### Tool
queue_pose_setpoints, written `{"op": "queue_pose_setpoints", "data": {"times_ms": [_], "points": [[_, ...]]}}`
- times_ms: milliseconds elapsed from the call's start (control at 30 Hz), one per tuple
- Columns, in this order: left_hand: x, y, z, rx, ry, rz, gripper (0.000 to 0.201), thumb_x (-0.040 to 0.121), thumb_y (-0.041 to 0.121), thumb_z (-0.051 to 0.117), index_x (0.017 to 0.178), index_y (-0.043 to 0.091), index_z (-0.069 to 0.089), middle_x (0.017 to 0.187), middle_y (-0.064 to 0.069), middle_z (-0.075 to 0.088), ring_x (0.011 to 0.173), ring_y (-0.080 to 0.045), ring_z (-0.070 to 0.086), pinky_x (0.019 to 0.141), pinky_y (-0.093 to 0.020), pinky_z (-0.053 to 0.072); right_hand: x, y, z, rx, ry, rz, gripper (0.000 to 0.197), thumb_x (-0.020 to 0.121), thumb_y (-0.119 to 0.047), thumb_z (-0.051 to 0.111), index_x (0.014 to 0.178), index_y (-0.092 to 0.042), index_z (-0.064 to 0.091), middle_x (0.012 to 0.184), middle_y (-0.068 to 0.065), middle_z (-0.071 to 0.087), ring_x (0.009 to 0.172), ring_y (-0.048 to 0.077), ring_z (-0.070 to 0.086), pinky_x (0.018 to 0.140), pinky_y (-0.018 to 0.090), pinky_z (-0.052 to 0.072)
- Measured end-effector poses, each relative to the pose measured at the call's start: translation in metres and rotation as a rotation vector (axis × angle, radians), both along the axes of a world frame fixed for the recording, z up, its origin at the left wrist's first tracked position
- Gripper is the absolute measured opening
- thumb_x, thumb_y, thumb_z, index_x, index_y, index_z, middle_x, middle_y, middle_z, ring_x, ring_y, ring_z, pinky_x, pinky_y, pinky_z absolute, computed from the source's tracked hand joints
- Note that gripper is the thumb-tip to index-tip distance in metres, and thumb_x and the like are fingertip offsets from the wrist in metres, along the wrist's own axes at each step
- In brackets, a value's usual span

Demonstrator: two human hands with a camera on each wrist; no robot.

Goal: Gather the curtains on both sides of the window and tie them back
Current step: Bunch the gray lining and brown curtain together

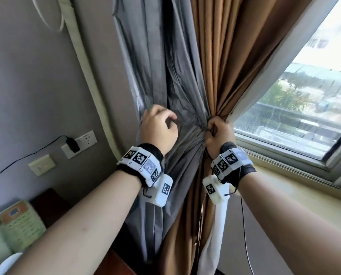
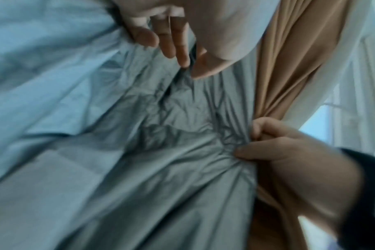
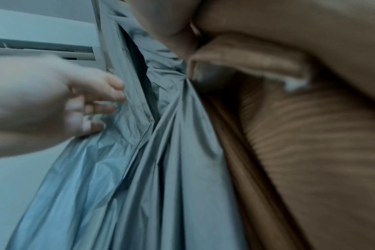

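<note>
A brown curtain with a grey lining hangs left of the window. My right hand grips the gathered bunch of brown and grey cloth in a fist at sill height. The left wrist view shows that right hand with creases running into it. My left hand is at the lining's left edge, a hand's width from the right. Its fingers curl into a fold of the grey cloth, thumb apart. A white sheer hangs below the right wrist.
The window sill runs along the right. On the wall at the left are a socket with a black charger and a switch plate. A pale green telephone sits on dark furniture at the lower left.
</note>
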State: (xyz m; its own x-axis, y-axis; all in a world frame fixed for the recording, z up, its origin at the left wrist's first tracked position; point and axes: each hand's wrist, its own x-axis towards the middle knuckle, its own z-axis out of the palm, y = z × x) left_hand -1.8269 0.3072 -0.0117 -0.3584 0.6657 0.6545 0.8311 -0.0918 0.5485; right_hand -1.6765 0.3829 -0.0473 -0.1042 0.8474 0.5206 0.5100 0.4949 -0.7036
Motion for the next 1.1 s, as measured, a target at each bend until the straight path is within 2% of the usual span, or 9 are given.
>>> {"op": "queue_pose_setpoints", "data": {"times_ms": [133,233,433,633,700,767,933,1000,1100], "points": [[-0.029,0.02,-0.011,-0.332,-0.201,0.155,0.07,0.075,0.042,0.068,0.134,0.019,0.04,0.137,-0.013,0.039,0.126,-0.034,0.038,0.107,-0.045,0.033,-0.001,0.002,-0.001,-0.015,0.021,-0.002,0.022,0.071,0.002,0.055,0.068,-0.016,0.043,0.083,0.007,0.043,0.054,0.016,0.036,0.051,0.023,0.028],[-0.04,0.04,-0.016,-0.457,-0.247,0.292,0.083,0.067,0.063,0.066,0.132,0.019,0.039,0.14,-0.014,0.037,0.13,-0.037,0.034,0.109,-0.056,0.026,0.001,0.004,-0.003,-0.013,0.01,0.028,0.022,0.071,0.001,0.056,0.067,-0.016,0.042,0.072,0.004,0.041,0.048,0.011,0.031,0.043,0.017,0.025],[-0.053,0.055,-0.025,-0.309,-0.149,0.497,0.02,0.074,0.036,0.066,0.09,0.025,0.067,0.14,-0.009,0.034,0.131,-0.037,0.028,0.112,-0.061,0.013,0.015,0.009,-0.003,0.007,0.03,0.05,0.021,0.07,0.001,0.057,0.065,-0.013,0.042,0.053,-0.002,0.032,0.045,0.01,0.027,0.041,0.019,0.022],[-0.056,0.041,-0.027,-0.198,-0.222,0.428,0.06,0.068,0.03,0.076,0.118,0.018,0.047,0.153,-0.017,0.01,0.137,-0.038,0.023,0.109,-0.043,0.028,0.01,0.011,-0.003,-0.002,0.026,0.024,0.021,0.072,-0.001,0.057,0.065,-0.014,0.042,0.068,0.005,0.039,0.046,0.01,0.028,0.041,0.013,0.021],[-0.06,0.04,-0.023,-0.207,-0.361,0.384,0.05,0.072,0.019,0.071,0.115,0.017,0.046,0.143,-0.013,0.031,0.122,-0.036,0.044,0.096,-0.038,0.043,0.006,0.01,-0.004,-0.001,0.013,0.028,0.019,0.072,-0.002,0.057,0.065,-0.012,0.043,0.068,0.007,0.04,0.047,0.01,0.028,0.041,0.013,0.021],[-0.058,0.039,-0.022,-0.204,-0.391,0.258,0.028,0.076,0.009,0.062,0.101,0.016,0.051,0.107,-0.006,0.054,0.098,-0.033,0.058,0.078,-0.035,0.048,0.005,0.01,-0.003,0.003,0.012,0.028,0.021,0.071,-0.002,0.057,0.064,-0.014,0.041,0.07,0.006,0.04,0.047,0.01,0.029,0.04,0.013,0.024],[0.0,0.019,-0.023,-0.245,-0.291,-0.232,0.035,0.074,-0.008,0.049,0.06,0.024,0.049,0.06,0.004,0.054,0.054,-0.01,0.051,0.05,-0.021,0.035,0.006,0.016,0.0,-0.007,0.0,0.011,0.024,0.068,0.0,0.053,0.061,-0.018,0.039,0.07,0.006,0.042,0.049,0.013,0.032,0.044,0.022,0.025],[0.027,0.017,-0.024,-0.299,-0.251,-0.393,0.037,0.072,-0.009,0.045,0.058,0.025,0.046,0.054,0.006,0.048,0.049,-0.005,0.044,0.051,-0.022,0.035,0.005,0.019,0.0,-0.006,0.006,0.003,0.019,0.065,0.003,0.05,0.063,-0.015,0.044,0.07,0.01,0.044,0.052,0.018,0.035,0.046,0.024,0.028],[0.045,0.02,-0.027,-0.408,-0.252,-0.51,0.035,0.071,-0.007,0.042,0.057,0.025,0.047,0.061,-0.015,0.054,0.056,-0.025,0.048,0.058,-0.033,0.04,0.006,0.019,0.001,0.006,0.042,0.055,0.019,0.061,0.006,0.049,0.061,-0.013,0.047,0.059,0.01,0.044,0.053,0.018,0.037,0.049,0.026,0.029]]}}
